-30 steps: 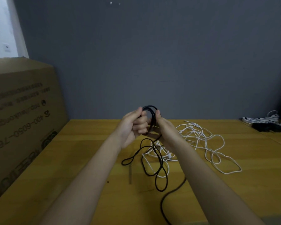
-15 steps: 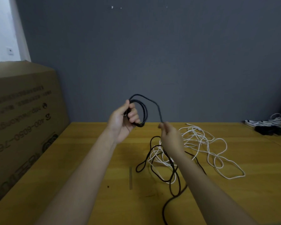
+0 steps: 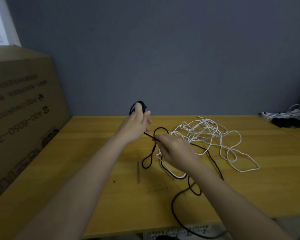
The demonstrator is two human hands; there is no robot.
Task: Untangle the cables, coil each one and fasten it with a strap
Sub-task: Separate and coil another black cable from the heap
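The left hand clenches a small coil of thin black cable above the yellow wooden table, while the right hand pinches its loose length, which trails in loops over the tangled white cable.

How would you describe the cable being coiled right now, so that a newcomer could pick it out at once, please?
Start at the yellow wooden table in front of the grey wall. Above its middle, the left hand grips a small coil, and the right hand pinches the strand leading from it. That black cable crosses a loose white cable tangle; it alone is dark and held.
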